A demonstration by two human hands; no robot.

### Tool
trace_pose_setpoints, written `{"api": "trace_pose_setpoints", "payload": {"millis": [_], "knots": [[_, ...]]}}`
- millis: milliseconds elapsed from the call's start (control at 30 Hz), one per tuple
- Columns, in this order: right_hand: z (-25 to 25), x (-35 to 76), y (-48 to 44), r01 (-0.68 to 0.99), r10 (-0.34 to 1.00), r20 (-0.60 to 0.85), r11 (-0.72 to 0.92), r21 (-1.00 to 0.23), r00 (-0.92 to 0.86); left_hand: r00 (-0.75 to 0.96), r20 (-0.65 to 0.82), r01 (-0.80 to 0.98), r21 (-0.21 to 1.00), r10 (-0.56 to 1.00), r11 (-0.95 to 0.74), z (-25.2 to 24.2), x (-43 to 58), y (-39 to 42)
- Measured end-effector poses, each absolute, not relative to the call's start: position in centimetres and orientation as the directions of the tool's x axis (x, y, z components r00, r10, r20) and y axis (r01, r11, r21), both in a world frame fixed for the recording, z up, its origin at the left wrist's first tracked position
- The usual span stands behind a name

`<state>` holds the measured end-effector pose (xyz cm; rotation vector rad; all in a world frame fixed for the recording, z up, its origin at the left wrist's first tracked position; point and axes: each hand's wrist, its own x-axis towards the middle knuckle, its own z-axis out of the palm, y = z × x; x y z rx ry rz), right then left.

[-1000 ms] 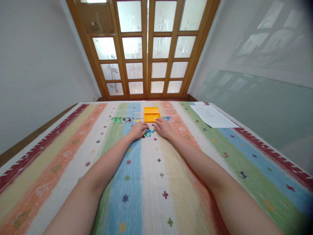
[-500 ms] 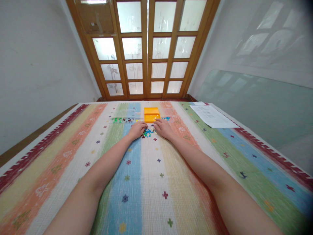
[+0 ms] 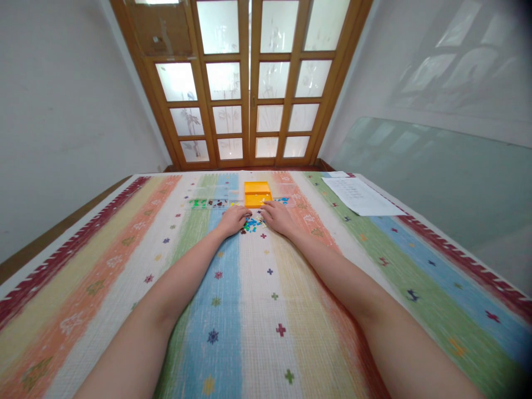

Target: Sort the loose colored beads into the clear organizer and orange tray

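Note:
A small pile of tiny coloured pieces (image 3: 251,224), mostly blue with some white, yellow and dark ones, lies on the striped cloth between my hands. At the pile's left edge, my left hand (image 3: 234,221) rests palm down with its fingers bent together; whatever is at the tips is too small to make out. On the other side, my right hand (image 3: 278,218) reaches over the pile's right edge, its thumb and fingers slightly apart. Just beyond both hands stands an open yellow box (image 3: 257,187), with a few pale pieces in its near half.
Clear boxes holding green pieces (image 3: 198,203), dark brown pieces (image 3: 218,203) and yellow pieces (image 3: 234,204) sit left of the yellow box. Blue pieces (image 3: 283,200) lie in another to its right. A printed paper sheet (image 3: 361,197) lies toward the table's right edge.
Both hands stay almost in the same place beside the pile, with only slight finger movement. The whole view has shifted very slightly.

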<state>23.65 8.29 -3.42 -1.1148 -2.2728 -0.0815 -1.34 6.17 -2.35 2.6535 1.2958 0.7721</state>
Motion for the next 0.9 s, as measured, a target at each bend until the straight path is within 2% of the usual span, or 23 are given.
{"api": "trace_pose_setpoints", "payload": {"millis": [133, 367, 900], "knots": [[-3.2, 23.6, 8.1, 0.733, 0.699, 0.539, 0.649, -0.202, -0.47, 0.579, 0.369, 0.681, 0.272, 0.727, -0.68, -2.3, -1.1, 6.2], [-2.8, 23.6, 7.9, 0.725, 0.709, 0.519, 0.651, -0.223, -0.477, 0.58, 0.334, 0.712, 0.235, 0.743, -0.662, -1.4, -0.6, 5.6], [-2.7, 23.5, 7.9, 0.739, 0.713, 0.511, 0.643, -0.202, -0.481, 0.6, 0.333, 0.674, 0.279, 0.727, -0.684, -1.7, -0.5, 5.7]]}}
